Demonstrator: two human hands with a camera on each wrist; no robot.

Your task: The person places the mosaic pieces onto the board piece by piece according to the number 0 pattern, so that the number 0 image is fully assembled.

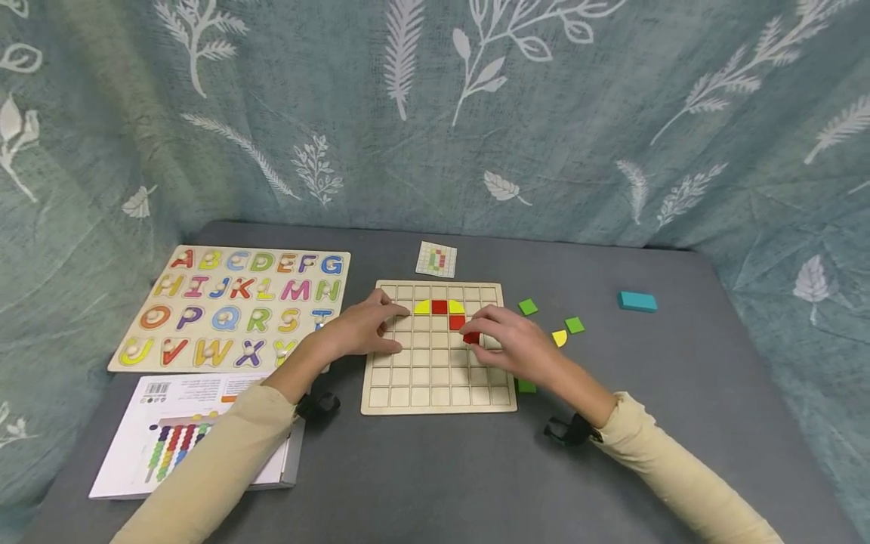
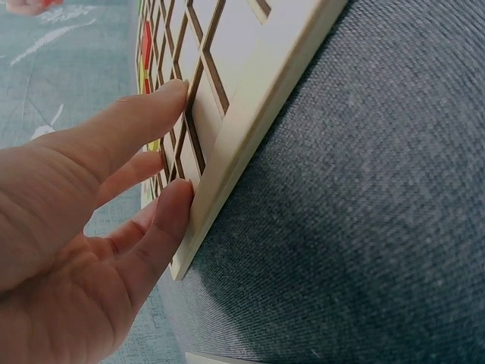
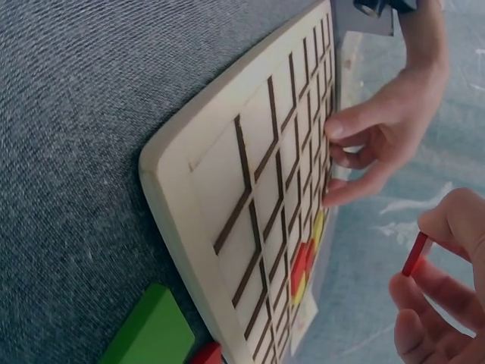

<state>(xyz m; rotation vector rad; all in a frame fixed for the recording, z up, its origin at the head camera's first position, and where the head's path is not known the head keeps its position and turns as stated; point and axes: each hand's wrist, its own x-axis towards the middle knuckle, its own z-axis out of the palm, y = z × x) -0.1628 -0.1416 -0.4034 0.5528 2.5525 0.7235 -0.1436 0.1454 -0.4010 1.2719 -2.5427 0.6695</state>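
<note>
A wooden grid board [image 1: 421,378] lies at the middle of the table. Two yellow rounded tiles [image 1: 422,307] flank a red square tile [image 1: 439,307] near its far edge, and another red square [image 1: 458,323] sits one row nearer. My right hand [image 1: 513,340] pinches a red square tile [image 3: 414,254] between thumb and fingertips, over the board's right part. On the board's left side rests my left hand [image 1: 363,325], its thumb and fingers spread apart, fingertips touching the grid and border.
Behind the board lies a pattern card [image 1: 436,259]. To the right are green tiles [image 1: 574,325], a yellow rounded tile [image 1: 559,338] and a teal block [image 1: 637,301]. An alphabet puzzle [image 1: 231,308] and a white box [image 1: 136,453] lie left. A red piece [image 3: 206,355] shows beside the board.
</note>
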